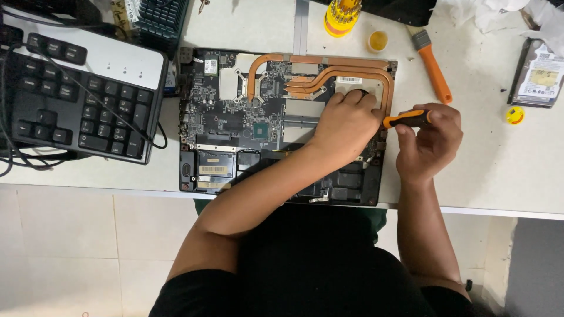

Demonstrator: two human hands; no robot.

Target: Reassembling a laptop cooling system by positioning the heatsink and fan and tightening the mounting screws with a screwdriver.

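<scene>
The opened laptop chassis (282, 126) lies flat on the white workbench (499, 170), bottom cover absent, mainboard and copper heat pipes (329, 73) exposed. All positions below are given relative to this chassis.

Left hand (346, 126): rests palm down on the right portion of the mainboard, fingertips bearing on the pale plate inside the bend of the heat pipes. The fingers lie together and flat; they grip nothing.

Right hand (429, 144): positioned at the right edge of the chassis, fingers clamped around the orange-and-black screwdriver (406, 120). The tool points left toward the chassis edge; its tip is hidden by the left hand.

Progress, judged from the present layout: the interior is already accessible and the cooling assembly is still seated on the board. Whether its screws are in or out cannot be determined.

Surrounding items: a black keyboard (76, 111) lies left of the chassis. Beyond the far edge stand a yellow bit holder (342, 16) and a small yellow cup (378, 40). An orange-handled brush (432, 61) lies off the far right corner, with a bare hard drive (537, 76) further right.
</scene>
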